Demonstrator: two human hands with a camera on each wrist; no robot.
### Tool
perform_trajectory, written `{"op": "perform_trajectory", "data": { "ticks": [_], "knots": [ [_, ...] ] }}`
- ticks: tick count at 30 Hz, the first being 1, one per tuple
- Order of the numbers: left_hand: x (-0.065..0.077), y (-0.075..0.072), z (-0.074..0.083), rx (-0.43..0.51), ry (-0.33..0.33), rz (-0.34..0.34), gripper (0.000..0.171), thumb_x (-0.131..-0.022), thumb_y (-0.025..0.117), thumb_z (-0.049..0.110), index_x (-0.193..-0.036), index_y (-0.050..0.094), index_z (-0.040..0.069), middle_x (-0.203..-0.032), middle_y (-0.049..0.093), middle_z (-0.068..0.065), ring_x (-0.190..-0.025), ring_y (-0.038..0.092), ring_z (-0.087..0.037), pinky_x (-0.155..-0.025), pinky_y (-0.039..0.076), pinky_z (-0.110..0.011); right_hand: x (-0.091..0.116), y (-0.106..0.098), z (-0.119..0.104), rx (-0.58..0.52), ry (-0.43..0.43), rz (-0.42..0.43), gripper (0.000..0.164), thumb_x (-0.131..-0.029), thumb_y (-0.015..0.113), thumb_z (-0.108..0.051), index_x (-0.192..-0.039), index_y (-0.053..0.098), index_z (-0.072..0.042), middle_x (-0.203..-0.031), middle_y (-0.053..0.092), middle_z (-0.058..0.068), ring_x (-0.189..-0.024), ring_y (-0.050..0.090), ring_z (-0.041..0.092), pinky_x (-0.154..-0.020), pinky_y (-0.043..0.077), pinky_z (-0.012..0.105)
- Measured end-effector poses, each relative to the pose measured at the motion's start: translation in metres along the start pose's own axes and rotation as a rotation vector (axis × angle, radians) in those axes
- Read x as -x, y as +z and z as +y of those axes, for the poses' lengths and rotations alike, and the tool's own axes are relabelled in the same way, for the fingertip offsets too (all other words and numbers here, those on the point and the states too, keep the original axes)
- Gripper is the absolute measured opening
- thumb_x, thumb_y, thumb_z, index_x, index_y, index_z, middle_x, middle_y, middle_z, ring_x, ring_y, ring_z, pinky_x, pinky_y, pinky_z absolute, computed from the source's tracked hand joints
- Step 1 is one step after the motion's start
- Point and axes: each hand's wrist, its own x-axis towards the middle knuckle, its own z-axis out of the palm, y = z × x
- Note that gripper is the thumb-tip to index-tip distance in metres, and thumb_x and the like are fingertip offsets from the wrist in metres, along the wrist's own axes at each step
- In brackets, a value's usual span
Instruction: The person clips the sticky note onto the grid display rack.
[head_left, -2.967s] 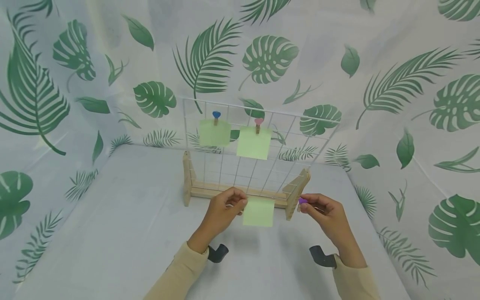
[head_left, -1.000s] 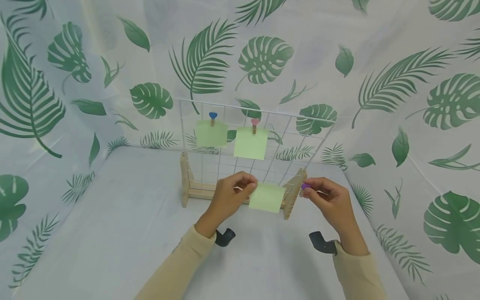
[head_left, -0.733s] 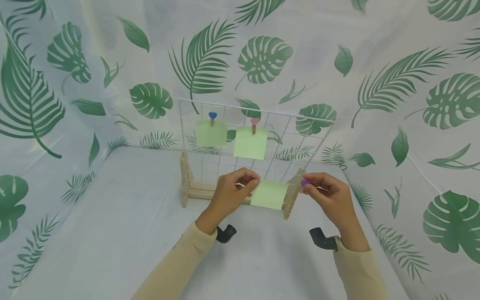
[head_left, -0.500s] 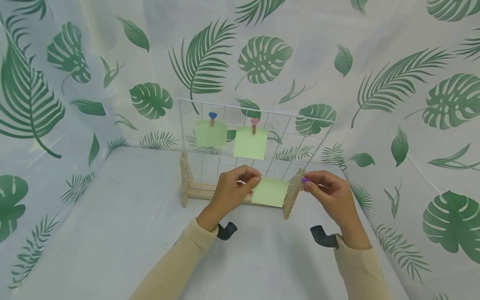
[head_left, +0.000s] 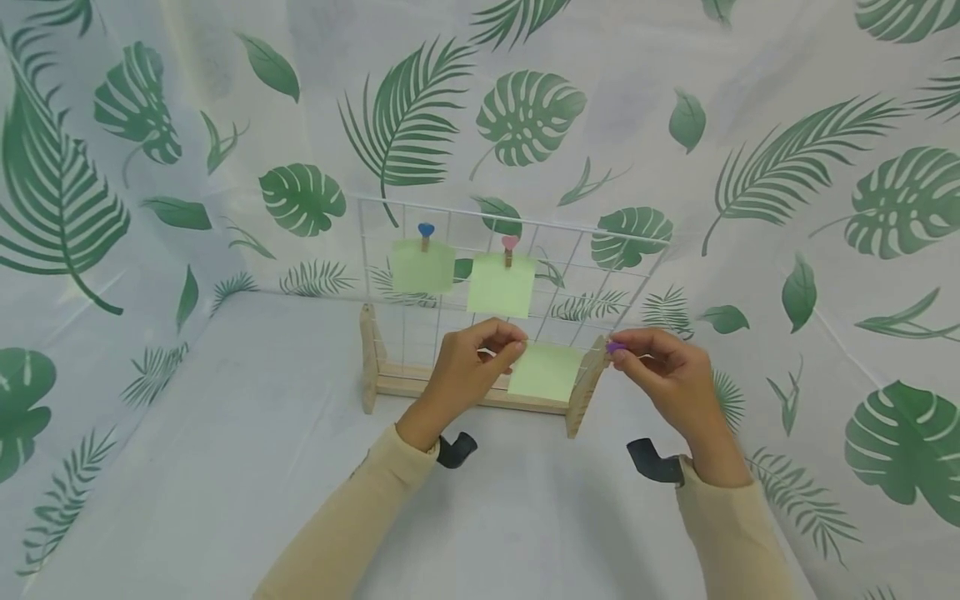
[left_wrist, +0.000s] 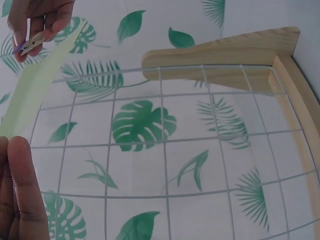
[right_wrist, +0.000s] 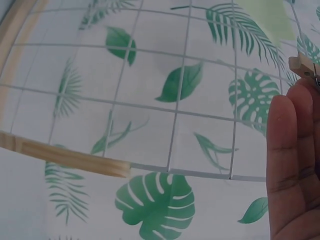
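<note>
My left hand (head_left: 468, 367) pinches a pale green sticky note (head_left: 546, 372) by its upper left corner, in front of the lower right part of a white wire grid (head_left: 555, 327). My right hand (head_left: 667, 371) pinches a small wooden clothespin with a purple top (head_left: 616, 347), close to the rack's right foot. In the left wrist view the clothespin (left_wrist: 33, 44) is near the far edge of the note (left_wrist: 37, 92), apart from it. Two more green notes hang on the grid: one (head_left: 423, 268) under a blue heart clothespin (head_left: 426, 233), the other (head_left: 501, 287) under a pink heart clothespin (head_left: 509, 248).
The grid stands in a wooden base with a left foot (head_left: 368, 358) and a right foot (head_left: 588, 387). A white cloth (head_left: 225, 433) covers the table. Leaf-printed curtain (head_left: 637, 108) encloses the back and sides. A dark curved piece is on each wrist.
Both hands have risen toward the grid. The left hand has carried the note up and to the right, and the right hand has lifted the purple clothespin. The two hanging notes stay put.
</note>
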Motion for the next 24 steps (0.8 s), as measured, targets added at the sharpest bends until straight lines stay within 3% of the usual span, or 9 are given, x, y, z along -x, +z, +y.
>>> {"op": "perform_trajectory", "data": {
  "ticks": [6, 14, 24],
  "knots": [
    [-0.006, -0.001, 0.001, -0.040, 0.011, 0.006, 0.008, -0.105, 0.071, 0.007, -0.110, 0.076, 0.002, -0.095, 0.078, -0.009, -0.075, 0.073, -0.019, -0.072, 0.063, -0.026, -0.004, -0.004, -0.002, 0.075, -0.024, -0.005, 0.022, -0.087, 0.071, 0.025, -0.106, 0.074, 0.014, -0.099, 0.073, -0.022, -0.089, 0.071, -0.004, -0.082, 0.057, 0.011],
    [-0.013, -0.001, 0.003, -0.055, 0.036, -0.011, 0.010, -0.106, 0.070, 0.008, -0.112, 0.075, 0.001, -0.097, 0.079, -0.010, -0.076, 0.073, -0.014, -0.075, 0.062, -0.024, -0.011, -0.008, -0.005, 0.079, -0.040, 0.010, 0.022, -0.086, 0.072, 0.026, -0.105, 0.074, 0.015, -0.098, 0.074, -0.022, -0.088, 0.071, -0.005, -0.081, 0.057, 0.010],
    [-0.022, 0.001, 0.001, -0.064, 0.053, -0.026, 0.011, -0.106, 0.071, 0.008, -0.113, 0.075, 0.001, -0.099, 0.079, -0.011, -0.078, 0.074, -0.017, -0.073, 0.061, -0.023, -0.018, -0.009, -0.009, 0.153, -0.058, -0.003, 0.021, -0.088, 0.073, 0.022, -0.107, 0.075, 0.012, -0.101, 0.071, -0.027, -0.092, 0.069, -0.007, -0.081, 0.055, 0.008]
  ]
}}
